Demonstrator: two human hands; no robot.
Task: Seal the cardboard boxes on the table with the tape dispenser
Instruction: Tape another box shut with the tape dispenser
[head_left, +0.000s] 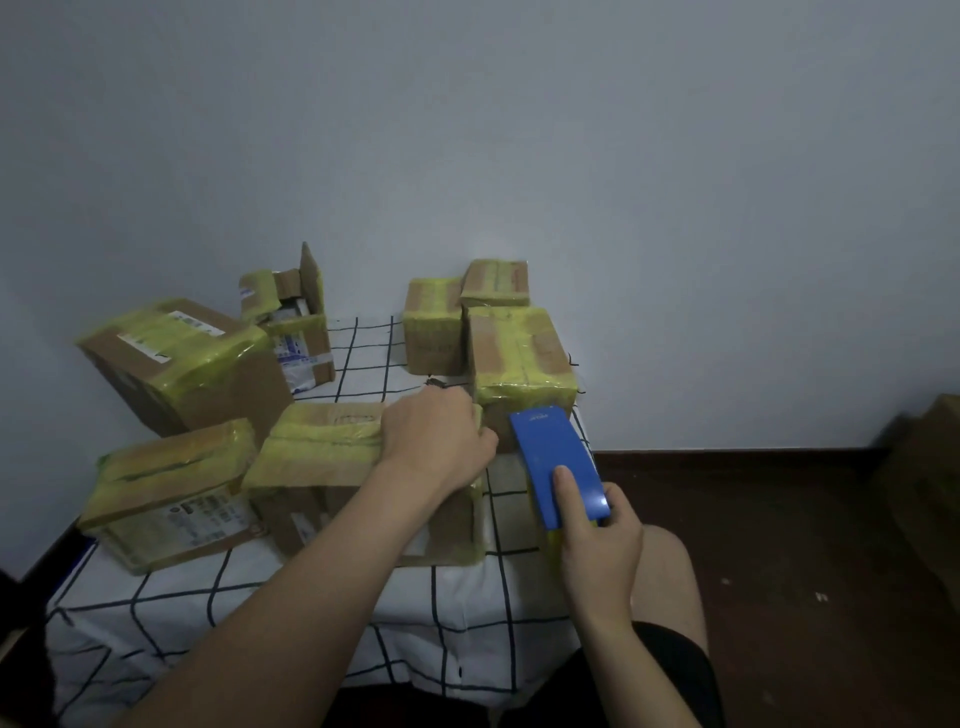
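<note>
A cardboard box (322, 457) wrapped in yellow-green tape sits near the table's front, in the middle. My left hand (439, 441) lies on its top right corner, fingers bent over the far edge, holding it down. My right hand (597, 540) grips the blue tape dispenser (558, 462) just right of that box, index finger stretched along its blue top. Yellow tape shows under the dispenser by my palm.
Several other taped boxes stand around: one at front left (166, 493), a large tilted one (182, 358), an open one at the back (301, 317), and three at back right (519, 358). The table wears a white grid cloth (311, 613). Dark floor lies to the right.
</note>
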